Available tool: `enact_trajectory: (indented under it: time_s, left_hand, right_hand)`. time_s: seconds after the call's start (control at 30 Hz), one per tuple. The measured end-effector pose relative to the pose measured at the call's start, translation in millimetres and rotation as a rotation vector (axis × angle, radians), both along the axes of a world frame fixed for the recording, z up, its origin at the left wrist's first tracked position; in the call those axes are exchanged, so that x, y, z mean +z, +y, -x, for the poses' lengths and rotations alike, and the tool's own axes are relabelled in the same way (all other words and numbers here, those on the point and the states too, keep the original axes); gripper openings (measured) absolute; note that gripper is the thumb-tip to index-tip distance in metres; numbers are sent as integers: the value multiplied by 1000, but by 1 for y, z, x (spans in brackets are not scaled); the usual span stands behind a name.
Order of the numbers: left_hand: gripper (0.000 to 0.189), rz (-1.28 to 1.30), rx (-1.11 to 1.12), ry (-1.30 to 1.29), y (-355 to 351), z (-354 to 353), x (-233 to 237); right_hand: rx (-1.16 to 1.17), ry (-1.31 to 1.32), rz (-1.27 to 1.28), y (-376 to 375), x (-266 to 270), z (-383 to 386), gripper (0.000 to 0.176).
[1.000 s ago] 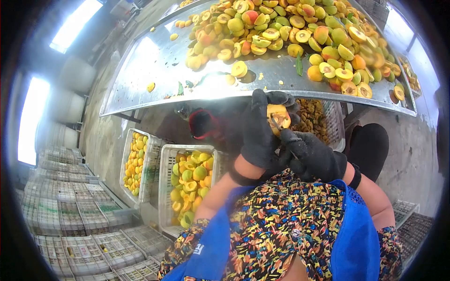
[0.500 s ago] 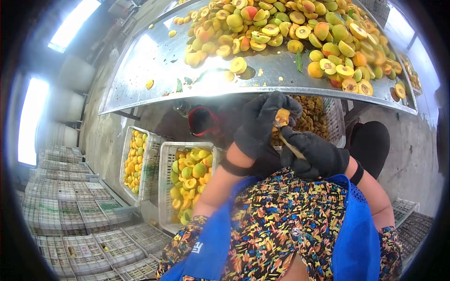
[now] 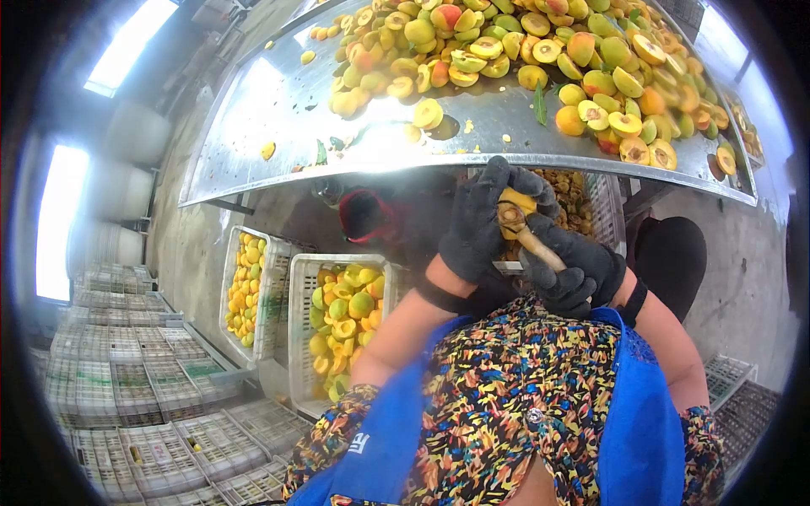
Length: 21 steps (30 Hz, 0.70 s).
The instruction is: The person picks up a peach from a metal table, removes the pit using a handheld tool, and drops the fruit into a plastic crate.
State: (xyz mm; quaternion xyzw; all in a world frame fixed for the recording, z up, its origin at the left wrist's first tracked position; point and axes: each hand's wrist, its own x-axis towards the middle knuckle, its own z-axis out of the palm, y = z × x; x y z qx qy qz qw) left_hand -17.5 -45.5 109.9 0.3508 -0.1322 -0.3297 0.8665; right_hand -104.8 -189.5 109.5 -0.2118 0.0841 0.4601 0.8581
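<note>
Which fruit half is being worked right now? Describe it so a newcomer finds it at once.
Start at the long steel table heaped with cut yellow fruit, then drop just below its near edge. There the black-gloved left hand grips the fruit half; it alone is held, with the wooden-handled tool in the right hand pressed into it.

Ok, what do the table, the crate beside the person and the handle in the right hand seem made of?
Table: bare sheet metal, likely stainless steel; it shines with bright glare. Crate: white moulded plastic, judging by its lattice walls. Handle in the right hand: pale, matt, probably wood, though too small to be sure.
</note>
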Motion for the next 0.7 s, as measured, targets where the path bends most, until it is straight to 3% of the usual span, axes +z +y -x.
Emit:
enact_trajectory:
  time_s: [0.07,0.17,0.3,0.4,0.47,0.5,0.53,0.6,0.67,0.7]
  left_hand:
    - [42,-38,22,67,-8,-3,-7]
    - [44,-74,74,254,-21,-1,-13]
    - [47,-15,109,313,-28,-9,-39]
    - [44,-432,558,-342,-9,-22,-33]
    - [28,-740,764,-758,43,-44,-29]
    - [35,-853,775,-897,86,-62,-41]
    - [22,-501,944,-559,106,-69,-38]
    - [25,-342,752,-278,244,-85,-87]
    - [20,-1198,1171,-784,305,-40,-101]
    - [21,-1551,1258,-796,342,-16,-116]
  right_hand:
    - [-77,-14,21,0,-1,0,62]
    - [-36,-65,-234,-7,-27,-3,63]
    - [-161,74,-80,-11,-28,-4,64]
    - [-189,103,-148,-30,-38,4,64]
    - [-88,-557,918,-56,-96,3,60]
    - [-52,-750,1222,-61,-112,1,58]
    - [-1,-899,1555,-67,-127,0,57]
    - [-28,-1017,1701,-66,-133,1,54]
    - [-247,-1337,1739,-60,-130,-1,53]
    - [-301,-1392,1714,-57,-126,1,53]
